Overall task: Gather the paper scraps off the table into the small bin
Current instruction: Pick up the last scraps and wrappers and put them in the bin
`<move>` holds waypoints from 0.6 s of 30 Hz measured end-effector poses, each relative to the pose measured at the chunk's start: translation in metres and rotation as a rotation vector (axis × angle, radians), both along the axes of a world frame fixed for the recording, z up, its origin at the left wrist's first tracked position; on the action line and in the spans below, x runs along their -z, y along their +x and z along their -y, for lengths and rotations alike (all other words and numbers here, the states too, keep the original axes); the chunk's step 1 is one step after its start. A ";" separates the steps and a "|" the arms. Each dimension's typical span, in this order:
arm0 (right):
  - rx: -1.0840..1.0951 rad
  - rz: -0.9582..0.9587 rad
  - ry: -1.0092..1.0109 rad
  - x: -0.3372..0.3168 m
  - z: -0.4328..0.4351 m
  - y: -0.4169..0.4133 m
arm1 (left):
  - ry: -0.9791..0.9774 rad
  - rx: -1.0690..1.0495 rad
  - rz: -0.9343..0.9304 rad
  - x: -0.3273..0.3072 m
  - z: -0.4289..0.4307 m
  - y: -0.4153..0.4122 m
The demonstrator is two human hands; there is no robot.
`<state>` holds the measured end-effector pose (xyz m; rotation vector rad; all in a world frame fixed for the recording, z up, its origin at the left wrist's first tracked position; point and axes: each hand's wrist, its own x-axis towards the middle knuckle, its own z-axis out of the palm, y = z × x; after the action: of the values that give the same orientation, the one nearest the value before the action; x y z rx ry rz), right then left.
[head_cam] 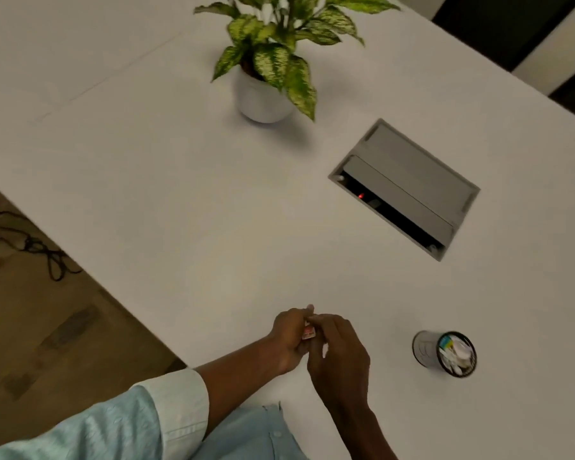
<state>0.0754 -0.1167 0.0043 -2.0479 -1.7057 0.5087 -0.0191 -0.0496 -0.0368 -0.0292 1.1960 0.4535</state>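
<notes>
Nearest me, my left hand and right hand meet over the worktop, their fingers pinched together on a small scrap with red print, held between both hands. Right of the fingers and apart from them stands the bin, with white scraps inside. Farther out, beyond the fingers and to the right, a grey cable box sits in the worktop with its lid partly open. Farthest, a plant in a white pot.
</notes>
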 end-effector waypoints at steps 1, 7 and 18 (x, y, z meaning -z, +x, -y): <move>0.112 -0.072 0.061 -0.002 0.006 0.007 | 0.062 0.028 -0.045 -0.003 0.002 0.012; 1.016 -1.149 0.038 0.004 0.027 0.058 | 0.699 0.309 -0.209 -0.049 0.029 0.080; 0.882 -2.196 0.095 -0.009 0.044 0.107 | 1.451 0.660 -0.408 -0.072 0.072 0.127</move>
<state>0.1822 -0.1609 0.0129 -0.7243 0.4420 1.3517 0.1078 -0.1220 0.0350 1.7101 0.9430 0.6514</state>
